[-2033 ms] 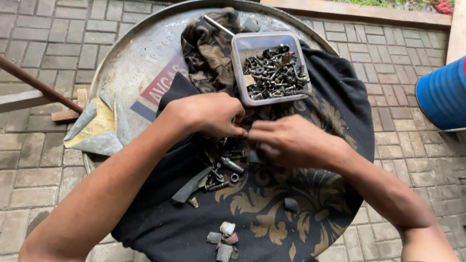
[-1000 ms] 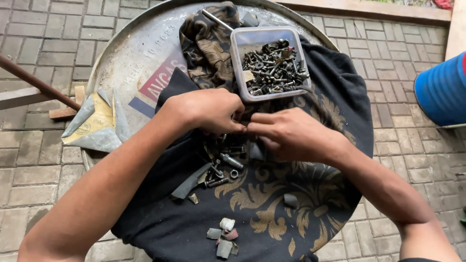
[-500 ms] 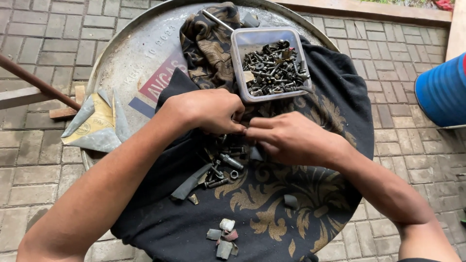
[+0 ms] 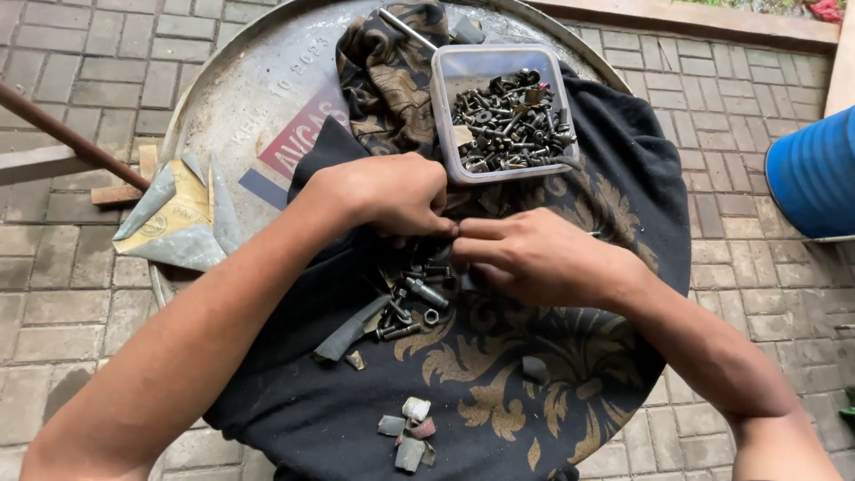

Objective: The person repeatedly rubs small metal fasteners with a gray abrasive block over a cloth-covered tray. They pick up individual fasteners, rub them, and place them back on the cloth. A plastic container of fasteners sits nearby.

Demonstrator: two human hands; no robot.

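A person works over a round metal drum top (image 4: 223,107) set on grey paving bricks, seen from above. At nine o'clock, a rusty metal rod (image 4: 67,135) slants in from the left edge, and just right of it a folded sheet of sandpaper (image 4: 178,218) hangs over the drum's rim. A black cloth with gold ornament (image 4: 499,392) covers the right and lower part of the drum top. The left hand (image 4: 392,194) comes in from seven o'clock and rests at the centre, fingers curled narrow and pinched toward the right hand; what they grip is hidden. Directly below the hands, toward six o'clock, a loose pile of small bolts and nuts (image 4: 414,298) lies on the cloth, with a dark rubber strip (image 4: 352,328) beside it at its left. Further down at six o'clock sits a small cluster of flat grey and reddish scraps (image 4: 410,432). At twelve o'clock a clear plastic tub (image 4: 450,85) holds more dark screws and bolts. The right hand (image 4: 534,258) reaches in from five o'clock, fingers closed tight, its fingertips meeting the left's; the piece between them cannot be made out. At three o'clock, off the drum, stands a blue barrel (image 4: 815,174).
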